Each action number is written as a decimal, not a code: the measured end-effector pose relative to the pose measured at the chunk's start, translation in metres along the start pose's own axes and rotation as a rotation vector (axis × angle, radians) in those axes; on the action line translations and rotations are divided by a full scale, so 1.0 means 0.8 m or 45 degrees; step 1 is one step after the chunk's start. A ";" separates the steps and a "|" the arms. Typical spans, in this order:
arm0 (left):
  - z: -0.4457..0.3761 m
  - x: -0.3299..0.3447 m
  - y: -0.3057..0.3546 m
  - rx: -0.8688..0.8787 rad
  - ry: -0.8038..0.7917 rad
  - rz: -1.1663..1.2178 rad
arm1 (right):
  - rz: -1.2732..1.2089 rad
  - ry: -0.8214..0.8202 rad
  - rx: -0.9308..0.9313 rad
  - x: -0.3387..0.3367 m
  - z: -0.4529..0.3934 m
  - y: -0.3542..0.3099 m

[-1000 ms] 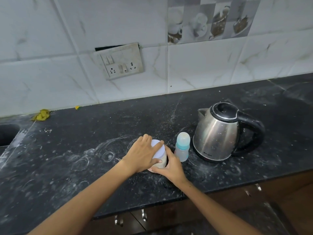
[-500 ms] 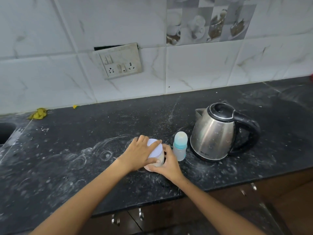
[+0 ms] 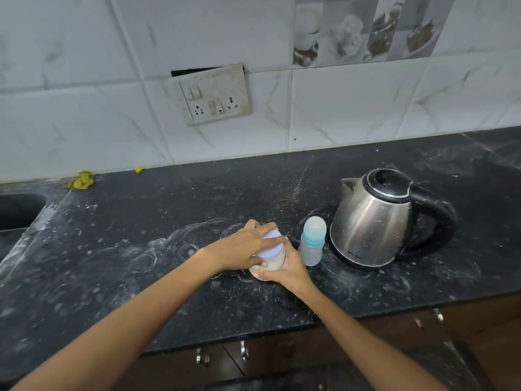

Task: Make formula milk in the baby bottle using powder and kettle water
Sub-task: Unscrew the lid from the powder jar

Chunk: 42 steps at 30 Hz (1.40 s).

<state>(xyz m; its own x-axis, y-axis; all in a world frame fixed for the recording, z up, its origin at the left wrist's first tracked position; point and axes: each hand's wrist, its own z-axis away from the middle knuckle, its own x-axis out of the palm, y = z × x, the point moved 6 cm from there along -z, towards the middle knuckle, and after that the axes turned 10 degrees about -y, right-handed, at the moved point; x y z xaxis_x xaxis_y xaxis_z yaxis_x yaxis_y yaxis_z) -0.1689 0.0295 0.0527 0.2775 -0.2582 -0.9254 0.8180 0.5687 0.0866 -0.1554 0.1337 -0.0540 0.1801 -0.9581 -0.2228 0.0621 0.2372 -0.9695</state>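
Formula powder sits in the small jar (image 3: 269, 263) near the front of the worktop (image 3: 141, 249), and we hold this jar with both hands. Compared with a second ago, little has changed: the jar stands at the same spot, at about 9 o'clock from the baby bottle (image 3: 312, 241), and our hands have stayed on it. The left hand (image 3: 248, 246) now lies a bit more across the pale lid (image 3: 272, 245), with the fingers reaching over its top toward 3 o'clock. We judge that the lid is being twisted off and is not yet free, so the task is at its very start: no powder is out, and the bottle has its cap on.

Now the grip. The left hand's fingers are curled over the lid and its thumb presses the lid's near edge, so it pinches the lid from above. The right hand (image 3: 284, 273) wraps the body of the jar from the 4 o'clock side and steadies it on the worktop; its fingers are closed round the jar, not spread.

The bottle stands upright just beside the jar, untouched, and the kettle (image 3: 372, 221) stands close at 3 o'clock from the bottle, lid shut, handle pointing away to the right.
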 end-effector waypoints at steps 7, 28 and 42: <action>-0.003 0.004 0.001 -0.276 0.033 -0.246 | 0.045 0.120 -0.009 0.010 0.006 -0.005; -0.016 -0.020 -0.008 -0.596 -0.117 -0.097 | 0.286 0.133 0.058 0.006 0.003 0.001; -0.025 -0.018 -0.013 -0.420 -0.270 0.068 | 0.291 0.070 0.086 0.003 0.003 -0.003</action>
<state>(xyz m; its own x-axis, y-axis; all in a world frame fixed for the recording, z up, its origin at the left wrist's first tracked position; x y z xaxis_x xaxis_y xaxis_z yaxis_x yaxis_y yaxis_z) -0.1915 0.0432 0.0575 0.4415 -0.3571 -0.8232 0.6031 0.7973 -0.0224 -0.1529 0.1312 -0.0522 0.1431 -0.8852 -0.4426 0.0914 0.4571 -0.8847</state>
